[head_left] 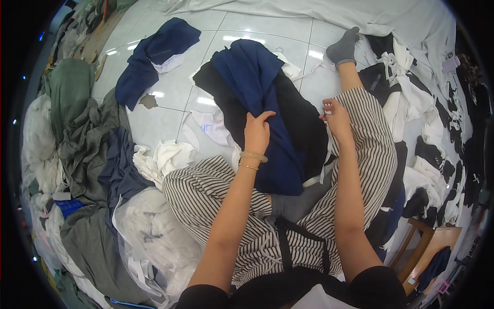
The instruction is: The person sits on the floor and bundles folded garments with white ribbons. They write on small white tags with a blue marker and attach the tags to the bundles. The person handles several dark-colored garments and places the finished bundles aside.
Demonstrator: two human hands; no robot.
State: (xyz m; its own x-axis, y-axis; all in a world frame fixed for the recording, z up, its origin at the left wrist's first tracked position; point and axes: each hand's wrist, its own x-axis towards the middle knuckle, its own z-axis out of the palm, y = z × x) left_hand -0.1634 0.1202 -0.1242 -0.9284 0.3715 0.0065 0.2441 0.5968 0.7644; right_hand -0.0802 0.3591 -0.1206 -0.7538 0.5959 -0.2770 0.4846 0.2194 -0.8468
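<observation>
A long piece of navy cloth (252,67) lies lengthwise over black cloth (301,110) on the floor between my legs. My left hand (257,134), with bangles at its wrist, is closed on a fold near the middle of the navy piece. Right of the cloth, my right hand (337,118) is raised beside my striped trouser leg (373,134). Its fingers are curled in; whatever they hold, if anything, is too small to make out. A white scrap with blue marks (210,127) lies left of the black cloth.
Another navy piece (154,56) rests on the tiled floor at the far left. Grey-green cloth (85,139) and a clear bag of white material (154,234) are heaped along my left. Black and white scraps (424,180) cover the right side, near a wooden stool (429,242).
</observation>
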